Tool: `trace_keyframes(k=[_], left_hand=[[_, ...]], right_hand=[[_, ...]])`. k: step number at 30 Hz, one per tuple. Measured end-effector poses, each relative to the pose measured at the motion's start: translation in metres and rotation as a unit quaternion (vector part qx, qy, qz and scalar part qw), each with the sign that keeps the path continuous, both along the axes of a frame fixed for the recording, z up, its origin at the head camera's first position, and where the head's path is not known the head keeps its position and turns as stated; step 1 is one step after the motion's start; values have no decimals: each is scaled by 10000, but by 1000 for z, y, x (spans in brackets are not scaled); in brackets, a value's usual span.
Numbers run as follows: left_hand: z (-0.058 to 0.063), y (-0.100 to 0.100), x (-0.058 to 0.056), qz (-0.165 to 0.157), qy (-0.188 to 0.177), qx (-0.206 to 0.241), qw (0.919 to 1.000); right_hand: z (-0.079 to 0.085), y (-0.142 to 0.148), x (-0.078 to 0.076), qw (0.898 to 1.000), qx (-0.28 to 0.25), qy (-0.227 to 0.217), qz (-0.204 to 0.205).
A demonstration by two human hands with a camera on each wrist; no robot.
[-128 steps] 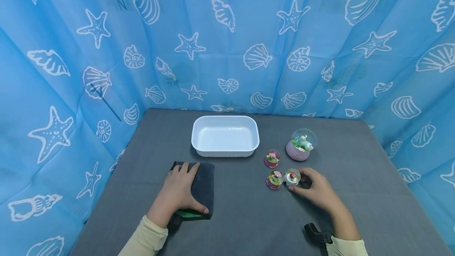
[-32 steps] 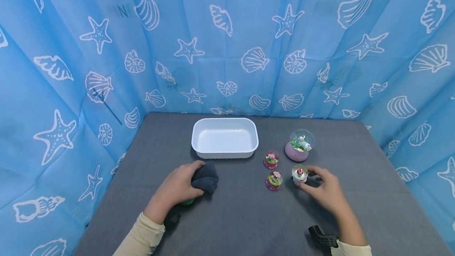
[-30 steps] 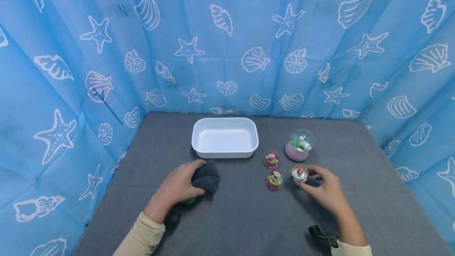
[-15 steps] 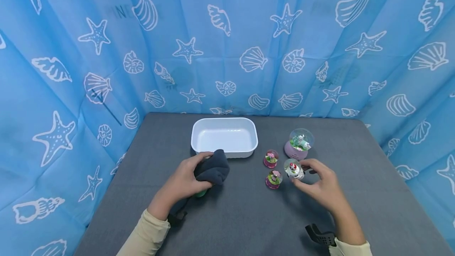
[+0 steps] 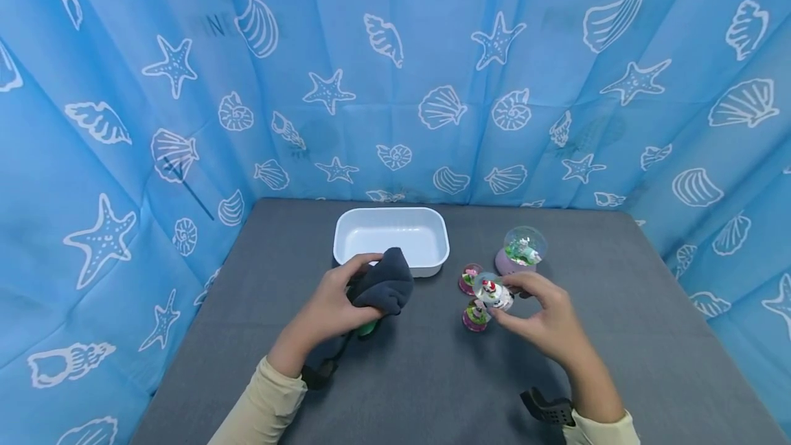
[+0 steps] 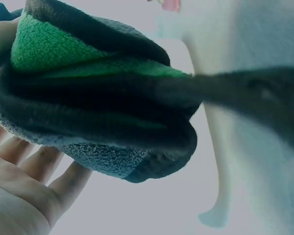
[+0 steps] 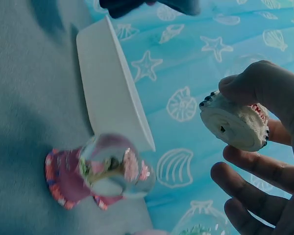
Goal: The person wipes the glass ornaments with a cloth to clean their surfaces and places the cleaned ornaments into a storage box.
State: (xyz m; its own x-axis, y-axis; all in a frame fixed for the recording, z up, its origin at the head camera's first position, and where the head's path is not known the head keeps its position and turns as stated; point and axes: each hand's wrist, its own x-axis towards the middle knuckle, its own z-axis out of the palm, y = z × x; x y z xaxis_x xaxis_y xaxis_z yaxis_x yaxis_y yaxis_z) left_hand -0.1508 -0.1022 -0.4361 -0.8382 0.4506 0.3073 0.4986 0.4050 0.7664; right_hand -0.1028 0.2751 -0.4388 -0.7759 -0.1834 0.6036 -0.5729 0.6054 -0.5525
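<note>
My left hand (image 5: 326,309) grips a folded dark grey cloth (image 5: 384,285), raised in front of the white tray. In the left wrist view the cloth (image 6: 88,117) shows a fuzzy green inner side and dark edging. My right hand (image 5: 550,311) pinches a small snow globe (image 5: 492,291) with a white base between thumb and fingers, tilted and lifted off the table. Its flat white underside shows in the right wrist view, while its dome is mostly hidden by the hand. Below it stand two small pink-based snow globes (image 5: 474,318), partly covered by the held one.
A white rectangular tray (image 5: 432,268) stands at the back middle of the grey table (image 5: 408,376). A larger snow globe (image 5: 513,263) on a lilac base stands to its right. Blue shell-print curtains (image 5: 395,88) surround the table's back and sides.
The left hand has gathered up the cloth that lay flat and carried it rightward to the tray's front. The right hand has lifted the white-based snow globe, tilted it and brought it leftward.
</note>
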Motion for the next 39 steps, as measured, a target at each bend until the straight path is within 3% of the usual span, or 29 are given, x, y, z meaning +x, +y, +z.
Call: trace_keyframes(k=[11,23,39], left_hand=[[8,17,-7,-282,116,553,9980],[13,33,-11,-560,57,781,9954],[17,48,-15,-601,-411,872,9935]], right_hand=[[8,-21,-7,9993,33,-105,367],[16,-43,-16,9958,-85,-258,871],[27,-65,-26,9955,-22,-346,887]])
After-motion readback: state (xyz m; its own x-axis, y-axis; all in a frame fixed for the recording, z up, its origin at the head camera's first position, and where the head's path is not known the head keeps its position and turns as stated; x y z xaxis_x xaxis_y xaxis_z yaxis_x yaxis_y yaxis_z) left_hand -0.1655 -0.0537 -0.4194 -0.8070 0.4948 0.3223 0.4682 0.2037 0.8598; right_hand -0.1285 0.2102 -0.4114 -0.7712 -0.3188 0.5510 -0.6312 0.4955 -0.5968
